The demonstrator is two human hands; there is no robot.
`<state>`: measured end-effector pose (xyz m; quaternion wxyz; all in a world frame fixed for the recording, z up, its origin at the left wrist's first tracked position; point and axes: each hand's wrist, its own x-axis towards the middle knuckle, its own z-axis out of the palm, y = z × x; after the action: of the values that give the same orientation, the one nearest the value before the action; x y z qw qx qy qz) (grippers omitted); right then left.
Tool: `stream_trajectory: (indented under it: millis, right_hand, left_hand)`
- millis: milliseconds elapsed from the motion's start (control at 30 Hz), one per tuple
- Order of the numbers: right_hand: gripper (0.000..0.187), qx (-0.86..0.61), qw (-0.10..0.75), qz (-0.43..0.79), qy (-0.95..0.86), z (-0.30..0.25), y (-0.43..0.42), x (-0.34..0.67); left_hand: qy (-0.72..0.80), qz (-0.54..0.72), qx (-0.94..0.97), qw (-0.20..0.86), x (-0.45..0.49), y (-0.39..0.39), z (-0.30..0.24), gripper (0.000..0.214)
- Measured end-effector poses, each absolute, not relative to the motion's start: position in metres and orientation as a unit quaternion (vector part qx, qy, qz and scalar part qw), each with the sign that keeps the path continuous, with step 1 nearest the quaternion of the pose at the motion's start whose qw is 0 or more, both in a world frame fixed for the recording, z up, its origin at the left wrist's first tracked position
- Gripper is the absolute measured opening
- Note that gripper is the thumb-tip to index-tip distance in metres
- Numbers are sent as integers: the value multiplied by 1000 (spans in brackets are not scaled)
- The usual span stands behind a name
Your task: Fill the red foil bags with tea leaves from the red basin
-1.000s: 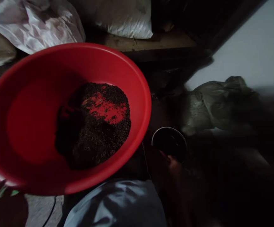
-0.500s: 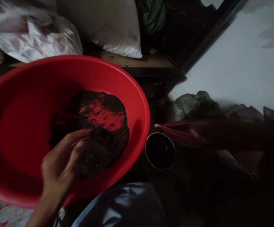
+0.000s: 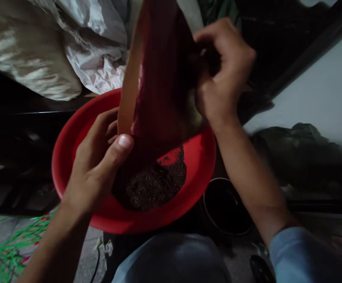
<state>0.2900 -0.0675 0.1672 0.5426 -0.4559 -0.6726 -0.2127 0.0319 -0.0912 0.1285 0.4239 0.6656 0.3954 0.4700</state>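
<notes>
A red plastic basin [image 3: 70, 133] holds a heap of dark fine grains [image 3: 159, 182]. Above it hangs a dark red bag [image 3: 161, 78] with a tan inner edge, its mouth pointing down into the basin. My left hand [image 3: 100, 161] pinches the bag's lower edge, thumb on top. My right hand [image 3: 222, 68] is closed on the bag's upper part. My knee in grey-blue cloth [image 3: 171, 259] lies under the basin.
A small round metal pot [image 3: 226, 208] with a dark inside stands right of the basin. Pale sacks [image 3: 32, 59] and crumpled white plastic [image 3: 97, 59] are piled behind. A dull green bag [image 3: 303, 149] lies by the white wall at right. A green-patterned mat [image 3: 11, 251] shows at lower left.
The dark red bag came from the right and now stands over the basin. Both hands have taken hold of it. My view has shifted, so the basin sits further right.
</notes>
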Motion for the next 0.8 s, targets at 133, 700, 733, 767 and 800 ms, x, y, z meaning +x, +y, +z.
stream_trajectory:
  millis: [133,700,733,767,800]
  right_hand:
    - [15,-358,634,-163,-666,156,-15,266]
    - [54,-690,162,119,-695,-158,48,292]
    - [57,-650,154,122,-734,-168,39,281]
    - [59,-605,146,134,-771,-175,31,271]
    - [59,-555,139,156,-805,-180,23,263]
  left_hand:
    - [405,511,660,373,18,-69,91,42]
    - [600,490,632,-28,-10,3,17,30]
    - [604,482,634,-33,-9,4,17,30]
    - [608,474,636,-36,-8,6,17,29]
    - [613,457,644,-35,-8,9,19,28]
